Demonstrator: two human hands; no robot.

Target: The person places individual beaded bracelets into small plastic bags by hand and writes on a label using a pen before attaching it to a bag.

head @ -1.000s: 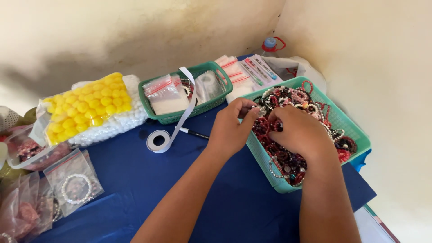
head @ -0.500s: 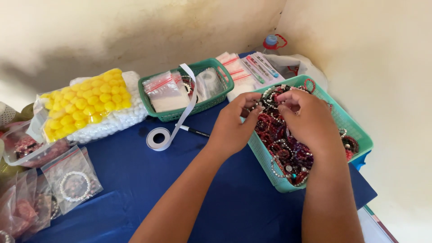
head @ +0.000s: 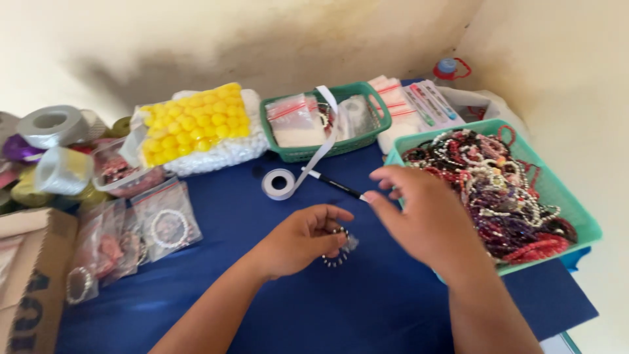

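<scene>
Bracelet [head: 339, 252], beaded, dark w/ pale beads: in left hand [head: 303, 239], fingers curled shut around it, low over blue surface [head: 367, 308], centre of view.

Contents, L to R:
- Cardboard box [head: 29, 275], far-left edge, partly out of view.
- Ribbon rolls [head: 56, 147], silver, purple, yellowish, stacked at far left.
- Clear zip bags [head: 164, 219] w/ bracelets inside, flat on surface, just right of box.
- Bag of yellow balls [head: 193, 124] on white padding, back left.
- White tape roll [head: 278, 183], tail running up into small green basket [head: 377, 121]; basket holds more zip bags.
- Black pen [head: 334, 183], just right of tape roll, lying btwn small basket and hands.
- Right hand [head: 426, 223]: grip open, fingers spread, holding nothing, blurred, above surface at near-left corner of teal basket [head: 576, 203].
- Teal basket: heaped w/ mixed bead bracelets [head: 498, 190], red, purple, white; sits at right edge.
- Flat packets [head: 419, 101], behind teal basket, by wall.
</scene>
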